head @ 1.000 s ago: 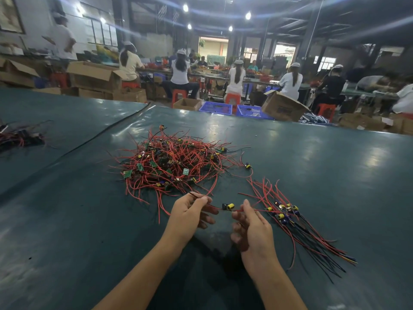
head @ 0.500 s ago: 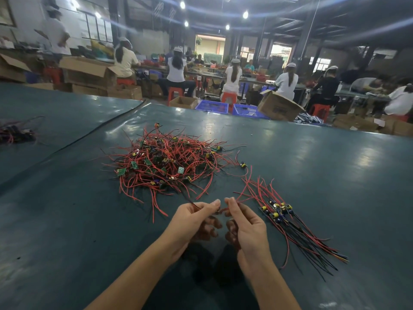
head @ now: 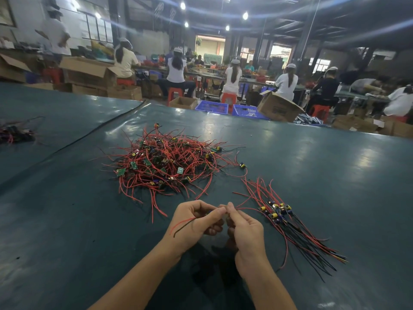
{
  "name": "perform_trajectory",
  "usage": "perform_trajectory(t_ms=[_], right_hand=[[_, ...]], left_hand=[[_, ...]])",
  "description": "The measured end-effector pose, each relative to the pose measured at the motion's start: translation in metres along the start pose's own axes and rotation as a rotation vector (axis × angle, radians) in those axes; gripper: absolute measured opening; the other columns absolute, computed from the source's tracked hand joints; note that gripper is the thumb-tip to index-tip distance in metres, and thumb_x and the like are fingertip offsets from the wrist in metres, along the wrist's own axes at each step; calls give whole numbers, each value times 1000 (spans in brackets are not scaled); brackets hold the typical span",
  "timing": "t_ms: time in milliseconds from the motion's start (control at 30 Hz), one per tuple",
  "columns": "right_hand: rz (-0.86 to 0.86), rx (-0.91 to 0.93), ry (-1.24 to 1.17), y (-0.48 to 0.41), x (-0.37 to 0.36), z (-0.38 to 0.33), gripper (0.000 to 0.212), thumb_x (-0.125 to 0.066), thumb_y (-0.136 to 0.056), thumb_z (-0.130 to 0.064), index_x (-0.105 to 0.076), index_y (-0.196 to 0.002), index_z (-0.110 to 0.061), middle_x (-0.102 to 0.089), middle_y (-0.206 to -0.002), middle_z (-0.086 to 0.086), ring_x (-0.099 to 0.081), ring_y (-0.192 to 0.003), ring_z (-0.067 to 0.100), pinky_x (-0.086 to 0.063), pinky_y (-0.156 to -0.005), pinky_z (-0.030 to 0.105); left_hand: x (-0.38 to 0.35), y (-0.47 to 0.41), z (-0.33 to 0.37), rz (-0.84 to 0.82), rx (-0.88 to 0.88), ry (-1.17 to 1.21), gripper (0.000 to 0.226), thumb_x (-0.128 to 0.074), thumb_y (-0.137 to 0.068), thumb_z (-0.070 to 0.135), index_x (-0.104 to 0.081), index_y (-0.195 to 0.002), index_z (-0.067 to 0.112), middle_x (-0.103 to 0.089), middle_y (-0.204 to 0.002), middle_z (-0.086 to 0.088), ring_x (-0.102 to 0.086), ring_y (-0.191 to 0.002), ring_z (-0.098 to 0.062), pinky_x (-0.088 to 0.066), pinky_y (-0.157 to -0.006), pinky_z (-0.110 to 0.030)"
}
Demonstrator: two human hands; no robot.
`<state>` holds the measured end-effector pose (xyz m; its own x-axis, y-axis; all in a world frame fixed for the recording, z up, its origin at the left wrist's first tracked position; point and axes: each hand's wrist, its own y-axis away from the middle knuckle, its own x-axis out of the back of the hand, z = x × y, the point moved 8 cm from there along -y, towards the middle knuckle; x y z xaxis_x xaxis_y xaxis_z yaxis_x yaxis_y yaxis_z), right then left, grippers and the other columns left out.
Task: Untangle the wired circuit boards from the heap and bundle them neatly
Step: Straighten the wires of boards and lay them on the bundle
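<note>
On the table — the heap behind-left; the bundle front-right; another pile far left.

A glossy dark-green table carries a tangled heap of red-wired circuit boards at its middle. A straightened bundle lies near it on the right, and a smaller tangle sits well apart, far left.

Two hands, left hand and right hand, work a wire pair over a dark green table in a busy workshop.

Fingertips meet, both pinching the red-and-black wires, whose loose ends trail across the left hand. Beyond lies a tangled heap of red leads and small green boards. To the right a straightened bundle fans out. Behind, capped workers sit among cardboard boxes and blue crates.
</note>
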<state>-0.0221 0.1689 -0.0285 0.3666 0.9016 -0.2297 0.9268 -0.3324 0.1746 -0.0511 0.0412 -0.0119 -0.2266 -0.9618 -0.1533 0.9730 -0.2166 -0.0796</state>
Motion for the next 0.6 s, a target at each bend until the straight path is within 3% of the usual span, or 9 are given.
perform_trajectory(t_ms=[33, 67, 100, 167, 367, 500, 600], right_hand=[[40, -20, -40, -2, 5, -2, 24, -66, -92, -25, -80, -73, -17, -69, -68, 1, -64, -60, 17, -58, -59, 33], [89, -36, -91, -6, 13, -4, 26, -65, -93, -25, -80, -74, -15, -60, -62, -3, -50, -45, 8, -45, -41, 23], [130, -46, -150, -11, 22, -7, 26, -62, -94, -24, -78, -76, -14, -51, -60, -6, -35, -36, 4, -30, -33, 17], [157, -49, -274, -19, 36, -13, 23, -57, -97, -23, -72, -83, -14, -46, -63, -6, -21, -32, 3, -17, -31, 16], [142, -42, -420, -22, 40, -16, 22, -55, -98, -25, -71, -86, -15, -49, -62, -8, -21, -34, 4, -16, -32, 16], [173, 18, -228, -15, 31, -14, 20, -65, -92, -27, -69, -79, -13, -45, -56, -8, -22, -32, 2, -18, -31, 15], [62, 70, -17, -3, 4, -5, 26, -72, -86, -29, -75, -70, -9, -57, -54, -3, -49, -44, 10, -42, -43, 24]], left_hand=[[0, 0, 2, 7, 3, 24, 37, -81, -64, 32, -69, -80, 1, -72, -70, -16, -68, -58, -21, -52, -51, -22], [2, -1, 3, 18, 9, 49, 36, -80, -64, 29, -67, -79, 0, -71, -67, -17, -67, -56, -21, -51, -50, -21], [3, -1, 5, 28, 15, 67, 35, -79, -64, 28, -66, -78, -1, -70, -66, -17, -66, -54, -20, -51, -48, -20], [6, -2, 9, 34, 24, 86, 33, -78, -64, 27, -66, -77, 0, -69, -65, -17, -66, -53, -19, -50, -48, -20], [8, -1, 11, 31, 38, 126, 31, -77, -65, 26, -67, -78, 0, -70, -68, -18, -66, -55, -19, -51, -49, -20], [13, -2, 9, 68, 15, 110, 37, -78, -64, 28, -67, -83, -2, -71, -70, -17, -68, -59, -19, -53, -52, -20], [12, -2, 10, 56, -18, 66, 37, -80, -63, 31, -70, -82, 1, -72, -72, -17, -69, -61, -20, -54, -54, -21]])
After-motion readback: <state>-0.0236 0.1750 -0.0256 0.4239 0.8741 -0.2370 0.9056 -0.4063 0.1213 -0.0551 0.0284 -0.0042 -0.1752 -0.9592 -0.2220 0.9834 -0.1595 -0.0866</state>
